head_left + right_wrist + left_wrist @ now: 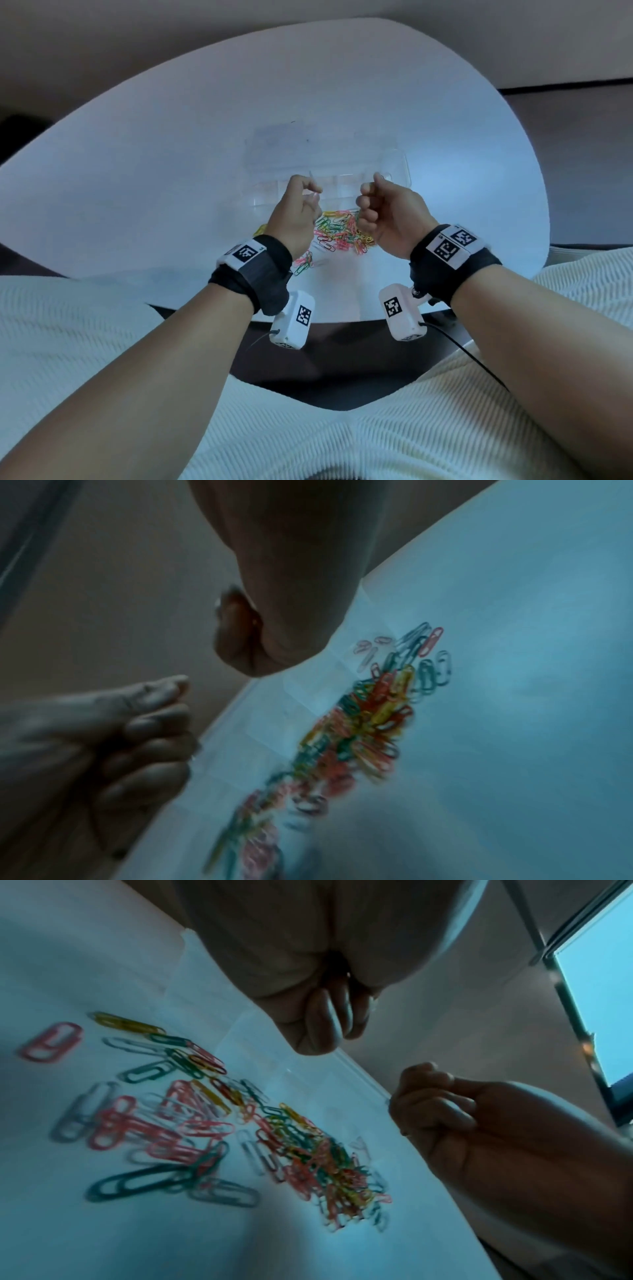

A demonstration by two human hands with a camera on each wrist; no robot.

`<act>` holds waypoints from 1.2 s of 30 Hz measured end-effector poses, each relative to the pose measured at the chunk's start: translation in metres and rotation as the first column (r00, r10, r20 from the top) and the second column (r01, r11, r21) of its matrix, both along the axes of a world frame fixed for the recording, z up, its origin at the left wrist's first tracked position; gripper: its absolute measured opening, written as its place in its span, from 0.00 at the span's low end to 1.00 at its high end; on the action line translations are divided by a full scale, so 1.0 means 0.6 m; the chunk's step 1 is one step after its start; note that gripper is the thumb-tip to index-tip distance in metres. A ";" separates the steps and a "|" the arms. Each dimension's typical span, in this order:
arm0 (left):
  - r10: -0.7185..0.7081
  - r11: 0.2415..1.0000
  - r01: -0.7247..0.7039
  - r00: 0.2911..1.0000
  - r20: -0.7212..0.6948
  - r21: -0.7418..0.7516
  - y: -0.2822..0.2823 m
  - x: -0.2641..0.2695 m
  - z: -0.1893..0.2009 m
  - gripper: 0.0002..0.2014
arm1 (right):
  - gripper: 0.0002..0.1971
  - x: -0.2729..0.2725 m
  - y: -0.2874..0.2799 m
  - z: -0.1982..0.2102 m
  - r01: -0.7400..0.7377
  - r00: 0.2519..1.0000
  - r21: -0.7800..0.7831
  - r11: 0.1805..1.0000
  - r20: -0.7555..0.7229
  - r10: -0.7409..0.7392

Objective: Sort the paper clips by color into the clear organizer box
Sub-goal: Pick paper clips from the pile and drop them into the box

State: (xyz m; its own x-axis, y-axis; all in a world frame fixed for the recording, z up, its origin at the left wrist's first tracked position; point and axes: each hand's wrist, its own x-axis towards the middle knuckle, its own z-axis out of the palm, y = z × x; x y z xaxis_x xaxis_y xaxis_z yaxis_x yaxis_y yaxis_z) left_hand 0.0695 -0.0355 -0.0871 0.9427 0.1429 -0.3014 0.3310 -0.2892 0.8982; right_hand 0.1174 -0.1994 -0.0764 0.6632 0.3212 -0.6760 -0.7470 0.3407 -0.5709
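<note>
Both grips were raised above the counter (171,144), and neither was seen to hold a paper clip. On the left hand (294,212), the thumb and forefinger were brought together at the tips, with the remaining fingers (154,753) curled; whether anything was pinched between them could not be told. The right hand (383,216) was closed into a loose fist, the fingers (435,1099) folded toward the palm. Beneath and between the hands, the paper clips (339,229) were heaped in a mixed pile of pink, green, yellow, orange and pale colours, with a few strays (305,262) scattered nearer the body. Just beyond the pile, the clear organizer box (329,178) lay open on the white surface, its compartments faintly discernible. Black wrist straps (260,270) bearing printed markers were worn on both forearms.
</note>
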 end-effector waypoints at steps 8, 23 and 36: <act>-0.220 0.964 0.229 0.972 -0.082 0.137 -0.028 0.035 0.043 0.16 | 0.24 0.026 -0.028 0.024 0.012 1.000 -0.276 0.961 0.015 -0.008; -0.180 0.932 0.189 0.982 -0.057 0.309 -0.108 0.118 0.073 0.15 | 0.36 0.083 -0.029 0.051 0.002 0.980 -0.438 0.899 0.182 0.087; -0.321 0.872 0.346 0.938 -0.128 0.346 -0.133 0.153 0.051 0.27 | 0.23 0.072 -0.092 0.131 0.145 0.907 -0.457 0.877 0.416 0.067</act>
State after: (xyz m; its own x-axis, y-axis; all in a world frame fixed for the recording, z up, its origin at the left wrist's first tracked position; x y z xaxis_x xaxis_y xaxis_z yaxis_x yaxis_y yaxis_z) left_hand 0.1614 -0.1153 -0.0563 0.9337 -0.0671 -0.3517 0.2110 -0.6903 0.6921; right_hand 0.1606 -0.2546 0.0023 0.9155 0.0051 -0.4023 -0.4021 -0.0220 -0.9153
